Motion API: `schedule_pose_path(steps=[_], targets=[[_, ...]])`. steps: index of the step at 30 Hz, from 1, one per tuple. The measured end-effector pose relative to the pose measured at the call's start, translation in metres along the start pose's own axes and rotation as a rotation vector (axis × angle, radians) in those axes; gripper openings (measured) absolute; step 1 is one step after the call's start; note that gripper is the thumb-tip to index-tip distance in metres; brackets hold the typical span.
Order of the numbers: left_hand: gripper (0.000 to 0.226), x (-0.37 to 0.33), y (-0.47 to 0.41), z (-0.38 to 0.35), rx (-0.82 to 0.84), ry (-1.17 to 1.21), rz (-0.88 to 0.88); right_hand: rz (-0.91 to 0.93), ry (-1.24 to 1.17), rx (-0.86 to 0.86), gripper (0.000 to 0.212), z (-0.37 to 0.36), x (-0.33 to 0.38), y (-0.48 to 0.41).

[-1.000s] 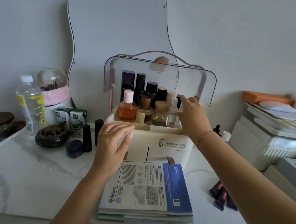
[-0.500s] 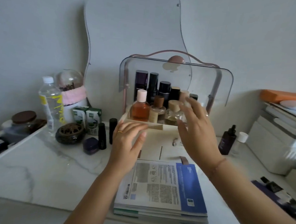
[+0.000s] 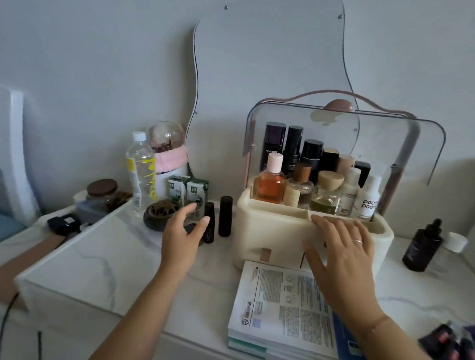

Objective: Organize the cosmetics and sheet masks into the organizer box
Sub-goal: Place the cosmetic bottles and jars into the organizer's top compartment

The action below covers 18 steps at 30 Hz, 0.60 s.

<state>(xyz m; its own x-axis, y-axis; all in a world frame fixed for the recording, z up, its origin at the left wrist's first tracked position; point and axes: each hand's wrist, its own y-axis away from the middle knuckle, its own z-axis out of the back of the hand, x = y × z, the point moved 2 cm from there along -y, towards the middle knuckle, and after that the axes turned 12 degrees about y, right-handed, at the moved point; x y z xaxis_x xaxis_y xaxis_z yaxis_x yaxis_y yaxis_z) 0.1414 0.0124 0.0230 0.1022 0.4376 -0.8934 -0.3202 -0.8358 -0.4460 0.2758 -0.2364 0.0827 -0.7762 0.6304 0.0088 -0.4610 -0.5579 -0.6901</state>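
The cream organizer box [image 3: 266, 231] stands at the back of the marble counter with its clear lid [image 3: 416, 143] raised and many bottles inside. A stack of sheet masks [image 3: 281, 310] lies in front of it. Two black lipstick tubes [image 3: 225, 219] stand to the left of the box. My left hand [image 3: 184, 233] hovers open just beside them, over a small dark jar [image 3: 190, 228]. My right hand [image 3: 343, 256] is open, fingers spread, against the box's front. A dark dropper bottle [image 3: 423, 245] stands to the right of the box.
A water bottle [image 3: 139, 171], a pink-banded white cup [image 3: 169, 167], green boxes [image 3: 187, 189], a brown incense holder [image 3: 159, 215] and a lidded glass jar [image 3: 102, 192] crowd the back left. Dark sachets [image 3: 451, 348] lie at the right. A wavy mirror [image 3: 268, 70] hangs behind.
The view has swung left. My right hand came down from the bottles to the box's front. My left hand moved left from the box toward the lipstick tubes.
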Motion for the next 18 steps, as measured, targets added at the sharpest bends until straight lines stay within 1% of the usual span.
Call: schedule_pose_path(steps=[2,4,8,10,12,16,18], targets=[[0.057,0.004,-0.019,-0.01,0.132,-0.021,0.044,0.008,0.007,0.016,0.042,-0.001,-0.002,0.001],[0.068,0.005,-0.035,-0.022,0.228,-0.012,0.077,0.017,0.005,0.034,0.045,-0.001,-0.004,0.002],[0.076,0.007,-0.054,-0.043,0.339,0.038,0.12,0.028,0.005,0.027,0.049,-0.002,-0.004,0.002],[0.074,0.009,-0.058,-0.05,0.345,0.07,0.147,0.032,0.008,0.008,0.047,-0.003,-0.004,0.001],[0.068,0.011,-0.06,-0.054,0.308,0.108,0.173,0.035,0.011,-0.011,0.043,-0.004,-0.005,0.001],[0.047,0.015,-0.061,-0.059,0.25,0.138,0.181,0.047,0.011,-0.018,0.049,-0.006,-0.006,0.002],[0.041,0.014,-0.06,-0.06,0.238,0.154,0.171,0.048,0.01,-0.017,0.049,-0.006,-0.006,0.001]])
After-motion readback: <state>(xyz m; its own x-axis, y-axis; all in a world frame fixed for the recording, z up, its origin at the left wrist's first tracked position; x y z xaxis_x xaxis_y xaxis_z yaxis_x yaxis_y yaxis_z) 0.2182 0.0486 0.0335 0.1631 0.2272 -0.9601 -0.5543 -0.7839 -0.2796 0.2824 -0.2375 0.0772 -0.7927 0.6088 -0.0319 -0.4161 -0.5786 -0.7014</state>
